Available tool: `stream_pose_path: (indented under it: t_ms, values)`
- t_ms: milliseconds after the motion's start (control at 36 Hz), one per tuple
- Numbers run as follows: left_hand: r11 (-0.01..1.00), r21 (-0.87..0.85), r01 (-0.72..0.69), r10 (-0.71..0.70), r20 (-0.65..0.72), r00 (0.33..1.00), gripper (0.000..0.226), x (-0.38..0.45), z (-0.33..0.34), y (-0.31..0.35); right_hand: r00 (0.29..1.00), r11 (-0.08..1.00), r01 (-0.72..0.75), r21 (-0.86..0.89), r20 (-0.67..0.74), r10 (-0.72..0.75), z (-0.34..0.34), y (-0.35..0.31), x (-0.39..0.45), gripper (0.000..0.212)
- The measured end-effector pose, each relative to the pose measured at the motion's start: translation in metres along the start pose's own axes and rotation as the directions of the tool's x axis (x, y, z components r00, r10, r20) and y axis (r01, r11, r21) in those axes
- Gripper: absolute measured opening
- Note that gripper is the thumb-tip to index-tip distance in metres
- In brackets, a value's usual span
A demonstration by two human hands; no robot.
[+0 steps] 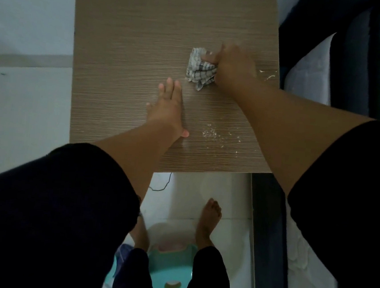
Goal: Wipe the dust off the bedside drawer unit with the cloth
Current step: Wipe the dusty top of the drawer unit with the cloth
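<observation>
The bedside drawer unit (130,33) shows its light-brown wood-grain top from above. My right hand (234,67) is closed around a bunched grey-and-white checked cloth (199,68) and presses it onto the top, right of centre. My left hand (168,109) lies flat on the top with fingers spread, just below and left of the cloth, holding nothing. White dust specks (210,134) lie near the front right of the top, and more dust (268,76) lies by the right edge.
A bed with a white mattress (312,69) and dark frame (267,221) runs along the right side of the unit. On the white tiled floor (20,116) below are my bare foot (208,220), a thin dark cable (164,185) and a turquoise plastic stool (171,279).
</observation>
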State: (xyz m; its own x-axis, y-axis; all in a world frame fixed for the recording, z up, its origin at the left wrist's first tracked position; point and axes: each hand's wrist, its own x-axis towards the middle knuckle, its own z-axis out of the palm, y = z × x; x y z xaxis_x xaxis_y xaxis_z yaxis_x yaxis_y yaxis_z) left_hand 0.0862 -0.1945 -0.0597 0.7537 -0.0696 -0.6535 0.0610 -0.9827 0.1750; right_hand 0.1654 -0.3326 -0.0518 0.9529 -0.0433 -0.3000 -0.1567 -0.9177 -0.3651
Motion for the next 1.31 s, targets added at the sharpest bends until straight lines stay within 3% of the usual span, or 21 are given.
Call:
stream_pose_path:
  t_ms: [417, 778, 861, 1028, 1111, 1306]
  values:
    - [0.999, 0.033, -0.002, 0.001, 0.015, 1.0, 0.124, 0.004, -0.002, 0.001, 0.932, 0.943, 0.283, -0.178, 0.285, -0.226, 0.032, 0.041, -0.132, 0.049]
    - [0.99, 0.142, -0.011, 0.015, -0.023, 1.0, 0.12, -0.009, 0.002, 0.012, 0.926, 0.957, 0.288, -0.021, 0.262, -0.273, 0.044, 0.064, -0.203, 0.04]
    - [0.995, 0.094, -0.028, 0.03, -0.025, 0.999, 0.123, -0.009, 0.003, 0.019, 0.919, 0.959, 0.281, 0.03, 0.278, -0.279, 0.037, 0.069, -0.2, 0.042]
    - [0.995, 0.052, -0.09, 0.093, -0.059, 0.994, 0.115, 0.001, 0.003, 0.048, 0.965, 0.966, 0.257, 0.032, 0.044, -0.259, 0.002, 0.08, -0.151, 0.041]
    - [0.996, 0.033, -0.085, 0.086, -0.041, 0.995, 0.122, 0.005, 0.002, 0.061, 0.978, 0.975, 0.201, 0.096, -0.08, -0.193, -0.018, 0.082, -0.116, 0.042]
    - [0.996, 0.088, -0.024, 0.024, -0.004, 1.0, 0.122, 0.009, 0.001, 0.072, 0.991, 0.995, 0.083, 0.046, -0.112, -0.077, -0.037, 0.077, -0.038, 0.028]
